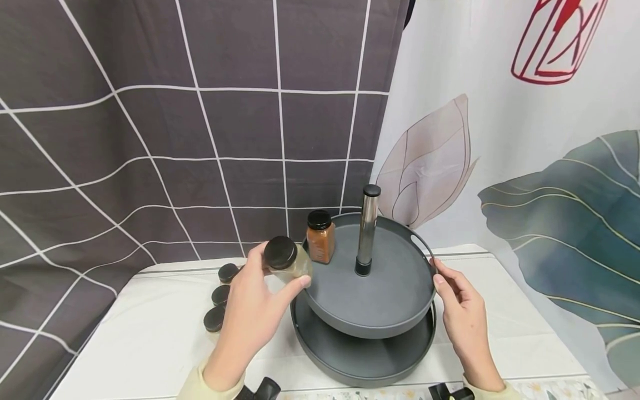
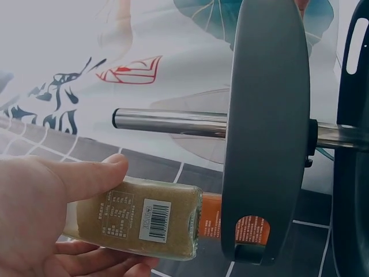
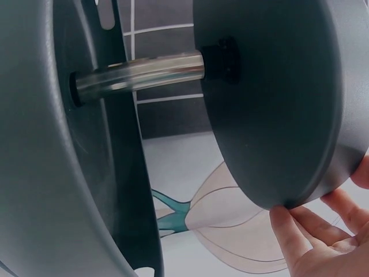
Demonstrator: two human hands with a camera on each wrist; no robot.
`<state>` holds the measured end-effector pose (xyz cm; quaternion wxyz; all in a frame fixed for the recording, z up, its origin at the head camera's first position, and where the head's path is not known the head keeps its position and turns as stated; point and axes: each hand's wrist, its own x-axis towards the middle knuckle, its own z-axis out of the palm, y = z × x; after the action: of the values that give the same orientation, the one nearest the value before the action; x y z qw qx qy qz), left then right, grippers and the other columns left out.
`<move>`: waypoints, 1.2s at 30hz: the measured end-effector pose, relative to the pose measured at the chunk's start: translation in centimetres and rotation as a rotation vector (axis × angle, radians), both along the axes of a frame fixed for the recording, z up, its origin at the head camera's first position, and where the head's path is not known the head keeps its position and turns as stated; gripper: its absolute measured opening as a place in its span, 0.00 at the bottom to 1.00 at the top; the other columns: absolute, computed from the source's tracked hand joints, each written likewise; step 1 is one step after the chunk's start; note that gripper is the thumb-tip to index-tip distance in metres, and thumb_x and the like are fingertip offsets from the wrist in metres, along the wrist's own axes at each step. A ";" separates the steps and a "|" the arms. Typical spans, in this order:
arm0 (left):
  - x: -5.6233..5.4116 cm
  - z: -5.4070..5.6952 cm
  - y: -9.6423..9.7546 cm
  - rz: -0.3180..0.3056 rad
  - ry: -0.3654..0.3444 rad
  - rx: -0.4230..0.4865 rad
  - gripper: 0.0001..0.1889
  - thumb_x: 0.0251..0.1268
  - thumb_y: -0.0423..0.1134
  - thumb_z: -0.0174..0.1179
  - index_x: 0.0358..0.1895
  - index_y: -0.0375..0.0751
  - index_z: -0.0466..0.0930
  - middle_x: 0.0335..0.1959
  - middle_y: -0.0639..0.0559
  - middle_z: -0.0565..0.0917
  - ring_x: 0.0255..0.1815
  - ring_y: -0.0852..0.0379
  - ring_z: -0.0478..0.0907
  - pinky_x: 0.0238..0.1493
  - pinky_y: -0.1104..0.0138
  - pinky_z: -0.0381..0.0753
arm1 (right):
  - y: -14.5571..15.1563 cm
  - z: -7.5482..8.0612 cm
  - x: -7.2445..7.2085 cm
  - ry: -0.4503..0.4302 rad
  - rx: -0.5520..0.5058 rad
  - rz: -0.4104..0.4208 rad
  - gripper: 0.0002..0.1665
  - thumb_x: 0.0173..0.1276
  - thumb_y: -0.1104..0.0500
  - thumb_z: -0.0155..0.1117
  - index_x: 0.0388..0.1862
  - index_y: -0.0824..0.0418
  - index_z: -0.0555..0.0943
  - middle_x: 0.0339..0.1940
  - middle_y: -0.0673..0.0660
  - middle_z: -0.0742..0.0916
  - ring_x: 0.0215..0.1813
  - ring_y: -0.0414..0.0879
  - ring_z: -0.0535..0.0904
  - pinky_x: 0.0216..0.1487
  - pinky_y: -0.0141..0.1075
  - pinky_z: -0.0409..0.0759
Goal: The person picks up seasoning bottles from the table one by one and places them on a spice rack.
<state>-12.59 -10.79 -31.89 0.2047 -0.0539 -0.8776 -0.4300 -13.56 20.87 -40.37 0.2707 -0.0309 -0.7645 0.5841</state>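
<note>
My left hand (image 1: 255, 308) grips a glass spice jar (image 2: 138, 219) with a black lid and tan powder, tilted above the left rim of a grey two-tier round tray (image 1: 385, 300). An orange-brown spice jar (image 1: 321, 242) with a black lid stands on the upper tier, just beyond the held jar. With thumb and fingers, my right hand (image 1: 462, 316) holds the upper tier's right rim near its handle slot. In the right wrist view, the fingertips (image 3: 282, 216) touch the rim's edge and underside. A shiny metal post (image 1: 368, 230) rises through the tier's middle.
Several black-lidded jars (image 1: 220, 296) stand in a row on the white tabletop (image 1: 150, 333), left of my left forearm, which partly hides them. The lower tier (image 1: 365, 361) sits beneath the upper one. A grey gridded curtain (image 1: 240, 128) and a white leaf-printed one (image 1: 450, 55) hang behind.
</note>
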 end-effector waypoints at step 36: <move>-2.5 -1.1 2.7 -0.040 -0.034 0.047 0.40 0.42 0.48 0.82 0.61 0.41 0.75 0.46 0.51 0.87 0.49 0.54 0.84 0.52 0.55 0.80 | 0.0 0.0 -0.1 -0.002 -0.004 -0.005 0.19 0.78 0.62 0.56 0.64 0.65 0.80 0.57 0.43 0.86 0.56 0.30 0.80 0.56 0.19 0.74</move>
<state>-15.04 -8.04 -32.95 0.1824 -0.0591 -0.8694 -0.4553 -13.64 20.88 -40.35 0.2715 -0.0337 -0.7636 0.5849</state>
